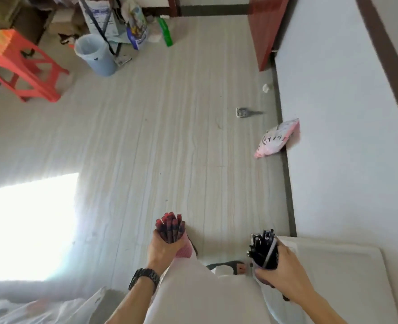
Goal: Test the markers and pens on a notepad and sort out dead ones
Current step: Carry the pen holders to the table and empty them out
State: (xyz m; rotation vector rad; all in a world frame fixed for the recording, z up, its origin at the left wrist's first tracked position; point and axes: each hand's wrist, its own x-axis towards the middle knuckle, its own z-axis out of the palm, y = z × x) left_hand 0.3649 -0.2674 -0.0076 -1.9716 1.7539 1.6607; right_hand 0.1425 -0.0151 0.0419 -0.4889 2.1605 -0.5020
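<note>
My left hand [163, 249] grips a bundle of red-capped pens [171, 226], their ends pointing up and away from me. My right hand [278, 268] grips a second bundle of black pens [262, 247], with a grey one among them, and a white sheet or pad [286, 242] shows just behind that hand. Both hands are held low in front of my legs, above the pale floor. No notepad is plainly recognisable.
A white mattress or platform [347, 160] runs along the right. An orange plastic stool [22, 64], a pale blue bin [95, 54] and several bags stand at the far left. A pink-white packet [276, 139] and a small comb-like object [241, 112] lie on the floor.
</note>
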